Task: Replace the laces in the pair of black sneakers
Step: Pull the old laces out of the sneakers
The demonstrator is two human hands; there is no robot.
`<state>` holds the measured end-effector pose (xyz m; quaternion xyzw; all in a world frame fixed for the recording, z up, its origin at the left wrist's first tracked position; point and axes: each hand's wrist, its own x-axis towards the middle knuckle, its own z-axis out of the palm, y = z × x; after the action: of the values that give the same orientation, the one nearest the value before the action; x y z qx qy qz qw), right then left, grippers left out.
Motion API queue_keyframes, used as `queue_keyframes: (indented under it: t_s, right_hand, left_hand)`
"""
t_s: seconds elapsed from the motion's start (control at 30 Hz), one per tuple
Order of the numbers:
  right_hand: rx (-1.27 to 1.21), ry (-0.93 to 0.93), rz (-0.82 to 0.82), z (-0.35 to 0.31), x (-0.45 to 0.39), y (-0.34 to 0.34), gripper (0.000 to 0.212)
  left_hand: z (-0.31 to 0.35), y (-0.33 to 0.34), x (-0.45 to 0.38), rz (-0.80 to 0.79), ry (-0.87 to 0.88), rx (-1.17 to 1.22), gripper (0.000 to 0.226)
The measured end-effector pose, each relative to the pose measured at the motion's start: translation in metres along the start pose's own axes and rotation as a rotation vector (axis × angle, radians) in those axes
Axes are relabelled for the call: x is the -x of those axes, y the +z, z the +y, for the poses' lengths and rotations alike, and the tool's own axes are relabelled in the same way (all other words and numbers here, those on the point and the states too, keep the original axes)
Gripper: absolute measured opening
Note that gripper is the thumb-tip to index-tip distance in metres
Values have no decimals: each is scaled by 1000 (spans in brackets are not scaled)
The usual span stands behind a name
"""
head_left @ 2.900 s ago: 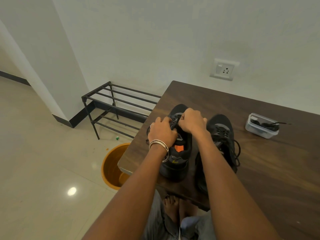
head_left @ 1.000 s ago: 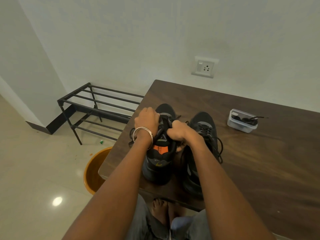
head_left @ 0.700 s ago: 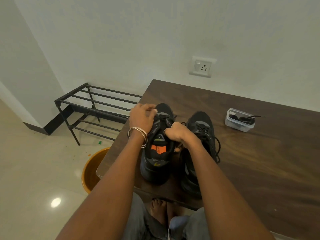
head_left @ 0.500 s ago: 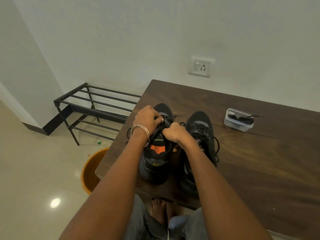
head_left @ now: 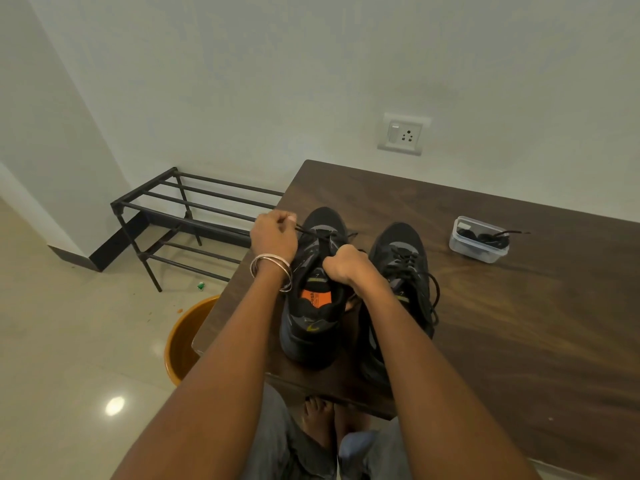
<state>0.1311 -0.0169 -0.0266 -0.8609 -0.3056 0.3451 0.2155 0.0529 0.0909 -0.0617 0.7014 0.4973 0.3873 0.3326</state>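
Standing near the wooden table's (head_left: 519,341) left edge, the left black sneaker (head_left: 313,306) has its lace (head_left: 313,233) pinched taut by the left hand (head_left: 273,235). The right hand (head_left: 344,266) grips its tongue area. The second sneaker (head_left: 401,268) sits just beside it; a plastic container (head_left: 479,242) lies farther right.

Pale wall (head_left: 311,64) with switch socket (head_left: 403,134); black metal rack (head_left: 180,216); glossy tiled floor (head_left: 69,341); dark wooden table (head_left: 536,323); orange bucket (head_left: 183,341).
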Motion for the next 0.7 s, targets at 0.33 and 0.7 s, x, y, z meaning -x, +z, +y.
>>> queue_keyframes:
  t_s: [0.33,0.7]
  right_hand:
    - [27,8,21,-2,7,0,41]
    - [-66,18,32,-2,1,4,40]
  left_hand:
    - [17,8,1,-311,415,-565,21]
    - [12,-4,0,151,-244,115,27]
